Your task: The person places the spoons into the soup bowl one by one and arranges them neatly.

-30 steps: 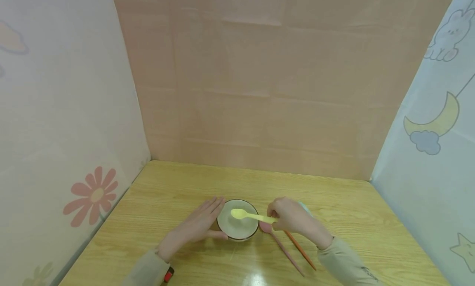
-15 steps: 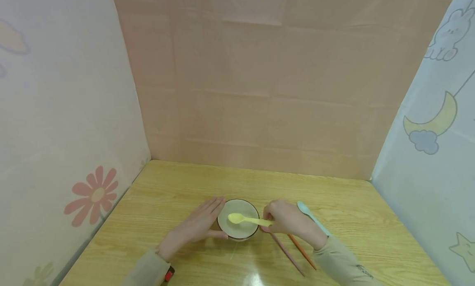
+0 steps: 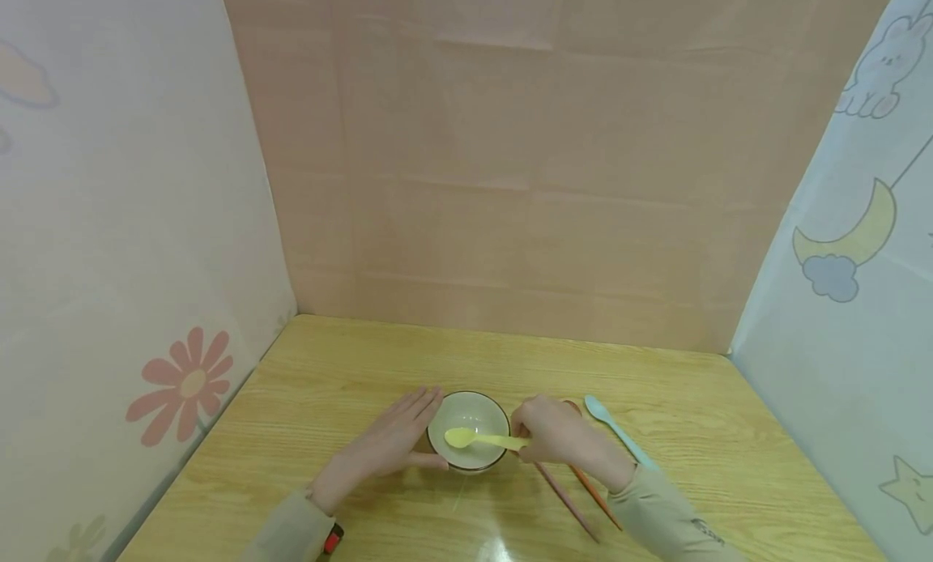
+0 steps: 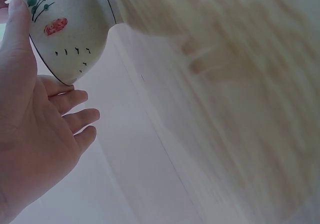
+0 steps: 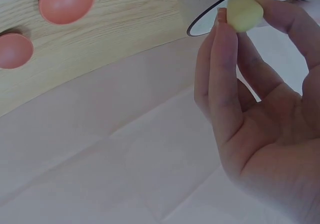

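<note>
A white bowl (image 3: 477, 406) with a dark rim stands on the wooden table, its painted flowers showing on the outer wall (image 4: 75, 34) in the left wrist view. My left hand (image 3: 394, 432) rests against its left side, straight fingers at the far rim and thumb at the near rim. My right hand (image 3: 557, 432) pinches a yellow spoon (image 3: 492, 440) by the handle end, between thumb and fingertips. The spoon's head lies low inside the bowl, while its handle crosses the right rim. In the right wrist view the yellow handle end (image 5: 244, 13) shows between the fingertips.
Right of the bowl, a mauve spoon (image 3: 564, 497) and an orange spoon (image 3: 598, 497) lie partly under my right hand. A light-blue spoon (image 3: 615, 428) lies farther right. A tan backdrop (image 3: 496, 181) and patterned side walls enclose the table (image 3: 364, 359).
My right hand has moved left and slightly nearer, lowering the yellow spoon's head into the bowl. More of the light-blue spoon shows now. The left hand and bowl have stayed put.
</note>
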Available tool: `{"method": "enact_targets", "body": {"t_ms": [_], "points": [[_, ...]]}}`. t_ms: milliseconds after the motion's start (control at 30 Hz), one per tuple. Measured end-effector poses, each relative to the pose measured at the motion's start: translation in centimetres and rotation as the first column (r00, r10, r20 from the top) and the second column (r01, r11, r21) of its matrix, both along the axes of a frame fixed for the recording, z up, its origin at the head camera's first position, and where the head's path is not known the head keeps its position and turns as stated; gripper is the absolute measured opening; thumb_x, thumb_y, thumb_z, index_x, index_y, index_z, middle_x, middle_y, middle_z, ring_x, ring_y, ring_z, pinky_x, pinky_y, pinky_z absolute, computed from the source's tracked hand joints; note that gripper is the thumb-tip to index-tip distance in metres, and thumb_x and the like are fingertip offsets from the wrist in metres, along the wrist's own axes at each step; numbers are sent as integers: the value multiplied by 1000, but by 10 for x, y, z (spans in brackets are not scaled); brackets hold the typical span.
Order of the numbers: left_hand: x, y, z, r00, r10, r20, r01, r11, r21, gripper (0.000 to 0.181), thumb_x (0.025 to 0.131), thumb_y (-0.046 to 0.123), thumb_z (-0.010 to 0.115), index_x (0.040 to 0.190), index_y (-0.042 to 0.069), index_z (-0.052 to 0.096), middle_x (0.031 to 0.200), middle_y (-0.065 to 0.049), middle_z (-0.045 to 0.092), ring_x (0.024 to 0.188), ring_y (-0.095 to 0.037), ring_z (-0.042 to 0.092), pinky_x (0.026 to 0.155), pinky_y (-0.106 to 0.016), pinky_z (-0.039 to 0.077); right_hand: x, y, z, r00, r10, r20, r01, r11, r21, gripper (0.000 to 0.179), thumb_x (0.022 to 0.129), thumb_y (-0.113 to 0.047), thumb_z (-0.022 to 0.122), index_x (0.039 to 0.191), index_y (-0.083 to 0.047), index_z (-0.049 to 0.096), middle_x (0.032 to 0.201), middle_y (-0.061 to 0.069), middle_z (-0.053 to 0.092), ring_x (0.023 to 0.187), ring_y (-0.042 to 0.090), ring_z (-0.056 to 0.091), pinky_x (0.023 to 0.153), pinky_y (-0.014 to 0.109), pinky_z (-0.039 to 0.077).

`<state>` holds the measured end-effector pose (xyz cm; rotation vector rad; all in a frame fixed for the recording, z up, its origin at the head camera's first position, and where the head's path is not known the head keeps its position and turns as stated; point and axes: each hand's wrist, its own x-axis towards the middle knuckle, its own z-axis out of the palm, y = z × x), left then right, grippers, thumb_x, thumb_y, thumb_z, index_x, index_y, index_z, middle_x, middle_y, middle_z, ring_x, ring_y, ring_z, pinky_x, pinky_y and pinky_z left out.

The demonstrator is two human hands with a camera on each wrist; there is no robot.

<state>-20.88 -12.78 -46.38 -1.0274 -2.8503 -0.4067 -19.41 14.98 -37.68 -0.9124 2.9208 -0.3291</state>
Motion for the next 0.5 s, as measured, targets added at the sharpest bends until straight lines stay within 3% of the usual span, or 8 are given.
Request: {"method": "enact_targets", "body": {"t_ms": [333, 500], "points": [[-1, 0, 0, 1000, -8, -9, 8, 1000, -2, 106, 84, 70, 57, 154, -3, 27, 161, -21, 30, 149, -41, 30, 121, -53, 32, 1, -3, 0, 999, 48, -9, -48, 998, -34, 18, 65, 0, 81, 67, -11, 68, 62, -8, 52, 57, 3, 38, 47, 14, 31], [0, -1, 1, 1000, -9, -13, 9, 1000, 0, 105, 85, 70, 57, 154, -2, 27, 161, -21, 30, 148, -41, 31, 121, -53, 32, 3, -4, 0, 998, 56, -7, -56, 998, -34, 14, 66, 1, 81, 71, -8, 72, 67, -4, 62, 58, 2, 43, 48, 13, 37]]}}
